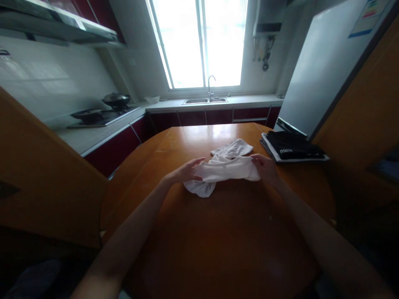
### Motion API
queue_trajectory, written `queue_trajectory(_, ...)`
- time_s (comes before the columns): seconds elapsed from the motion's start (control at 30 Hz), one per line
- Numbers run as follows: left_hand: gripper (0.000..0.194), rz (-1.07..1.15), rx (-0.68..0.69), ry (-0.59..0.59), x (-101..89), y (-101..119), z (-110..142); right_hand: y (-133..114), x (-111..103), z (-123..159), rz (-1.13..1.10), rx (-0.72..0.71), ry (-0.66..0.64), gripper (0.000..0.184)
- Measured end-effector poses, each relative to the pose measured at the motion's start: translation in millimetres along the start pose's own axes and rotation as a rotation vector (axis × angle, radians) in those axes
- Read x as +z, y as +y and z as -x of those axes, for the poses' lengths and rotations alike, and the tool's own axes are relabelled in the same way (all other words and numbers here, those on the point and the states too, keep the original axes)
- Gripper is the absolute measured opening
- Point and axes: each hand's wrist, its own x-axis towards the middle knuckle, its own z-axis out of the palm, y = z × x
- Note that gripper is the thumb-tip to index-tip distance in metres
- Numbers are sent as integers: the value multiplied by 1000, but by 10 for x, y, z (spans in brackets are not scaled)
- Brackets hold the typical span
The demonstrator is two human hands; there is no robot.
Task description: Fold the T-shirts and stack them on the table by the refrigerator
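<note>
A crumpled white T-shirt [229, 170] is stretched between my hands over the wooden table. My left hand [188, 169] pinches its left end, with the thumb and fingers around the cloth. At the opposite end, my right hand [264, 167] has its fingers closed on the fabric. One loose part of the shirt hangs down below my left hand, and another bunched part lies on the tabletop behind. Folds hide much of the garment's shape.
On the round wooden table [149, 174], a stack of folded dark and white clothes [293, 147] lies at the right. Beyond are a sink [196, 101], a stove with pans [115, 99] and a fridge [324, 62]. Wooden panels flank both sides.
</note>
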Motion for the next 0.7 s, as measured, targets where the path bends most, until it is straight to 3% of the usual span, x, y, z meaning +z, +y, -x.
queue_trajectory(0.17,79,-65,-143,45,-43,-156,147,-27,-47,-10,26,39,-165,37)
queue_trajectory(0.33,38,-47,-300,-238,-246,-87,228,108,-152,-22,0,130,-412,43)
queue_trajectory(0.4,30,-67,-298,-167,-281,-61,240,140,-199,-11,3,148,-585,42)
queue_trajectory(0.47,26,-82,-251,-8,-274,-61,233,144,-225,9,-1,152,-736,37)
queue_trajectory(0.57,28,-45,-208,165,-236,-87,214,121,-210,44,-1,166,-798,33)
queue_trajectory(0.63,34,30,-240,162,-242,-93,227,105,-189,60,36,182,-795,31)
queue_trajectory(0.7,43,89,-304,49,-304,-74,273,88,-187,60,81,183,-830,25)
